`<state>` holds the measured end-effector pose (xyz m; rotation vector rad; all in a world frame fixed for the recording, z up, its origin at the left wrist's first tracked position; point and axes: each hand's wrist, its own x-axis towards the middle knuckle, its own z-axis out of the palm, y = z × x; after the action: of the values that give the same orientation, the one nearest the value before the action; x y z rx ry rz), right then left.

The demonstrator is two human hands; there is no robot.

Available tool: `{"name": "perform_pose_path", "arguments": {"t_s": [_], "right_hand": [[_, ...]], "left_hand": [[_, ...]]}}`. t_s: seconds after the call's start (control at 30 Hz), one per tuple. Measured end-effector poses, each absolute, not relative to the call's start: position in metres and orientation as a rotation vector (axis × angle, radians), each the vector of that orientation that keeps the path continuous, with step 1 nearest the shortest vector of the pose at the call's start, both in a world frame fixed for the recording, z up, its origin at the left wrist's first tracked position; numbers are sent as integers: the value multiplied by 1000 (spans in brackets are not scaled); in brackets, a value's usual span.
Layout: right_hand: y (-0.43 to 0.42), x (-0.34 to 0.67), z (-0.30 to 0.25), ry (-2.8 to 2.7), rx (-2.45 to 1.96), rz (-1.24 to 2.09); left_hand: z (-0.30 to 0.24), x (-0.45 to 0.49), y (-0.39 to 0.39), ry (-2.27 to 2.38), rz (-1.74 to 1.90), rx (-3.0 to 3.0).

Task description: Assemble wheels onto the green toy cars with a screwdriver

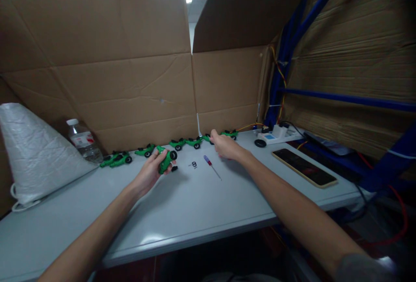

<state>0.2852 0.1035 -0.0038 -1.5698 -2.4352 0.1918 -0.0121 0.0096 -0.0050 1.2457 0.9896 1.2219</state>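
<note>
My left hand [152,171] is closed around a green toy car [166,161] with black wheels, tilted above the table. Further back, my right hand [224,144] has its fingers curled together at the row of cars. Its fingertips overlap the right end of another green toy car [206,139]; whether they grip it, I cannot tell. Between my hands lies a screwdriver [212,167] with a purple and red handle. Small black ring-shaped parts [194,164] rest to its left.
Several more green cars [144,150] line the cardboard wall [136,86]. At the left stand a white bag [39,152] and a plastic bottle [83,140]. On the right are a phone [303,167], a black disc [260,143], a power strip [280,134] and a blue metal frame [286,52].
</note>
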Motion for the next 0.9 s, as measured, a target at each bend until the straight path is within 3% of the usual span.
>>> {"name": "perform_pose_path", "arguments": {"t_s": [0.23,0.33,0.67,0.9], "right_hand": [[78,243,-9,-2278,-879,337],[57,225,-13,-2316,-641,225],[41,221,-5,-2439,-866,-358],[33,215,-8,-2464,-798,-315]], "left_hand": [[-6,-10,10,905,1239,1186],[-10,-11,11,899,1234,1186],[-13,-10,13,989,1263,1375],[-15,-9,6,1054,1072,1461]]}}
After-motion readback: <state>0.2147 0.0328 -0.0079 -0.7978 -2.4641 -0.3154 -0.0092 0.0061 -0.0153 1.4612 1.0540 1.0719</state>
